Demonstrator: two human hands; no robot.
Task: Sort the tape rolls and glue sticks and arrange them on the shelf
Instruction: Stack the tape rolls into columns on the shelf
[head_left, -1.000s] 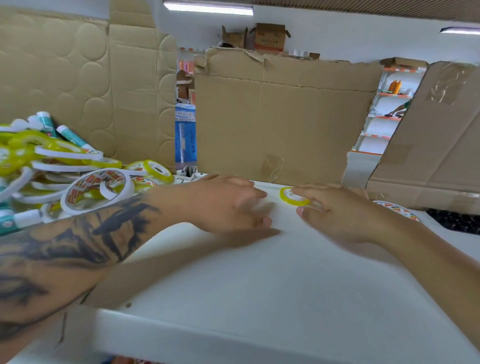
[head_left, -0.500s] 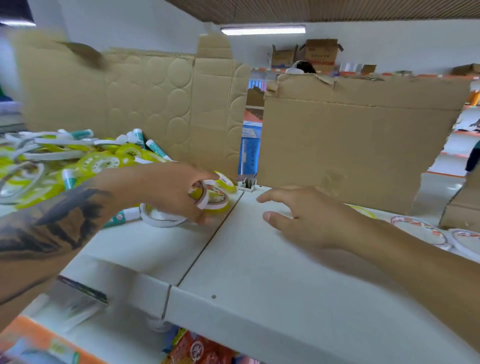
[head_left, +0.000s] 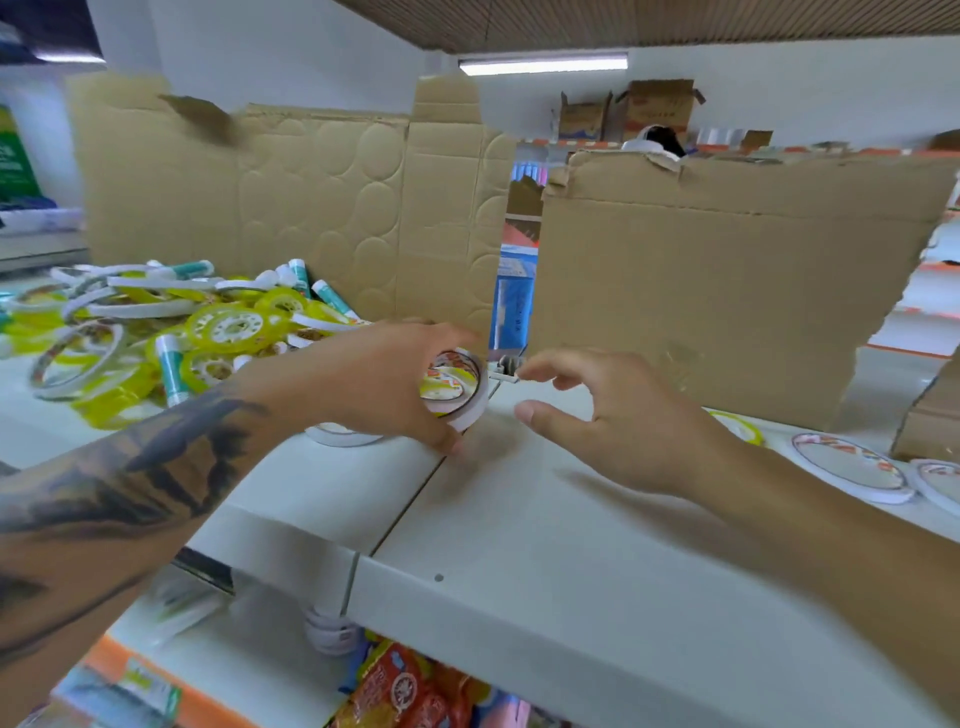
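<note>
Hidden or unclear: the left hand (head_left: 384, 384) covers most of the white tape roll (head_left: 457, 387) it grips, so only the roll's right rim and printed core show. A second white ring (head_left: 340, 434) lies under that hand on the shelf (head_left: 545, 545), mostly out of sight. Behind the right hand (head_left: 623, 421) a yellow roll (head_left: 740, 427) peeks out, only its edge visible. Goods on the lower tier at bottom centre are blurred (snack packets, perhaps; cannot tell).

Hands: the left forearm, tattooed, enters from lower left; its fingers curl round the tape roll at frame centre, holding it tilted on edge, above the seam between two shelf panels. The right hand comes in from lower right, fingers spread and loosely bent, thumb out, holding nothing; its fingertips sit just beside the roll, not touching.

Stock: at left of frame a loose pile (head_left: 156, 332) of yellow and white tape rolls mixed with green-capped glue sticks (head_left: 169, 369) lies on the shelf. At right edge, two flat white rolls (head_left: 852, 470) lie side by side. Cardboard sheets (head_left: 322, 208) stand along the back.
</note>
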